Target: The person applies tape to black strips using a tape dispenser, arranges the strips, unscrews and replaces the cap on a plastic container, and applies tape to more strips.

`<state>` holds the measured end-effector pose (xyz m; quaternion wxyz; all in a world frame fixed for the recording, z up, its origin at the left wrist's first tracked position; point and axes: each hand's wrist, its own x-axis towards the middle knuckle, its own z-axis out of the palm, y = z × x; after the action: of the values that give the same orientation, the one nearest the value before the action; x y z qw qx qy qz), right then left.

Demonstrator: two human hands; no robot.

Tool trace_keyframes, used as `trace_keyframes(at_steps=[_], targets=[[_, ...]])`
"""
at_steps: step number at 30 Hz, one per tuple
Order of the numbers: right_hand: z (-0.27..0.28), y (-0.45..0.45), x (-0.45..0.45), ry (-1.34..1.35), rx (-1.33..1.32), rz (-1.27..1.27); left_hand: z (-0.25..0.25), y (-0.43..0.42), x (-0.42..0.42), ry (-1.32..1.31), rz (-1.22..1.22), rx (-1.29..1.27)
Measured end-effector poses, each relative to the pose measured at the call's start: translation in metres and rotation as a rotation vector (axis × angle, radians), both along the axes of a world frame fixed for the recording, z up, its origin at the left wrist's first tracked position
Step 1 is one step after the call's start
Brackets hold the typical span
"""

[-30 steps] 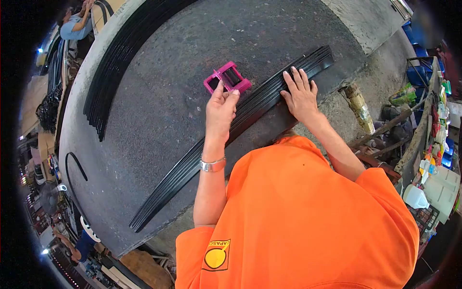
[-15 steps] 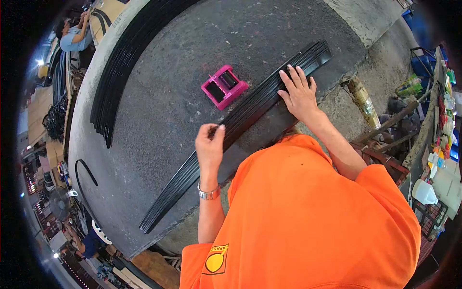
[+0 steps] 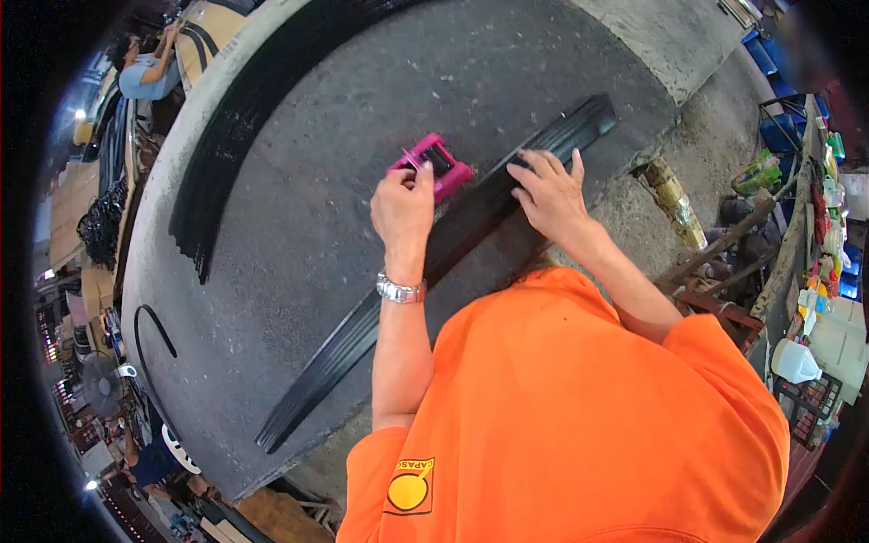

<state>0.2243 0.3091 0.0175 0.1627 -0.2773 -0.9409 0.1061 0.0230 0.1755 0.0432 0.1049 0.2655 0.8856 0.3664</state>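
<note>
My left hand (image 3: 404, 210), with a metal watch on its wrist, is at the lower left edge of a pink box (image 3: 450, 182) that has dark contents. Its thumb and fingers are pinched together, and whatever is between them is hidden. A long bundle of thin black strips (image 3: 326, 368) lies diagonally across the dark worktable (image 3: 299, 208). Over the upper part of that bundle is my right hand (image 3: 550, 195), its fingers spread and somewhat bent, with the fingertips near the strips. Both hands are slightly blurred.
A curved stack of black strips (image 3: 226, 136) lies along the table's far left edge. A thin bent black strip (image 3: 156, 329) is at the lower left. Another person (image 3: 145, 77) is at the upper left. A white jug (image 3: 796, 361) stands among clutter at right.
My left hand has moved up from the strips to the pink box since half a second ago. My right hand has shifted slightly left and down, its fingers now more bent. The view has moved a little.
</note>
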Motion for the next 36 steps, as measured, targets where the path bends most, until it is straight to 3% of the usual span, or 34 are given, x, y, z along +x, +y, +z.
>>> trace_keyframes(at_steps=[5,11,16,18,22,23,26,28,30,33,34,36], targets=[[-0.004,-0.006,0.015,0.042,0.009,-0.012,-0.005,0.016,-0.012,0.103,-0.04,-0.007],[-0.004,-0.005,0.026,0.005,-0.055,-0.048,0.012,0.015,-0.006,0.0,-0.032,-0.119],[0.004,0.001,0.028,-0.023,-0.064,-0.066,0.016,-0.017,-0.017,0.029,-0.015,0.046],[0.013,0.003,0.031,-0.048,-0.081,-0.089,0.005,-0.048,-0.045,0.182,0.036,0.075],[0.006,0.006,0.043,-0.05,-0.049,-0.114,-0.04,-0.123,-0.105,0.437,0.253,-0.06],[0.006,0.003,0.045,-0.04,-0.033,-0.101,-0.055,-0.144,-0.117,0.572,0.248,-0.192],[0.01,-0.007,0.053,-0.034,0.01,-0.153,-0.048,-0.17,-0.094,0.37,0.269,-0.652],[0.006,-0.016,0.056,-0.051,0.012,-0.19,-0.093,-0.195,-0.101,0.539,0.104,-0.535],[-0.001,-0.023,0.062,-0.07,-0.02,-0.236,-0.106,-0.203,-0.1,0.527,0.054,-0.536],[-0.007,-0.035,0.078,-0.126,-0.062,-0.263,-0.081,-0.193,-0.084,0.394,0.011,-0.649],[-0.01,-0.038,0.088,-0.114,-0.055,-0.283,-0.031,-0.183,-0.048,0.608,-0.119,-0.543],[-0.016,-0.046,0.099,-0.093,-0.018,-0.317,-0.009,-0.171,-0.031,0.594,-0.154,-0.499]])
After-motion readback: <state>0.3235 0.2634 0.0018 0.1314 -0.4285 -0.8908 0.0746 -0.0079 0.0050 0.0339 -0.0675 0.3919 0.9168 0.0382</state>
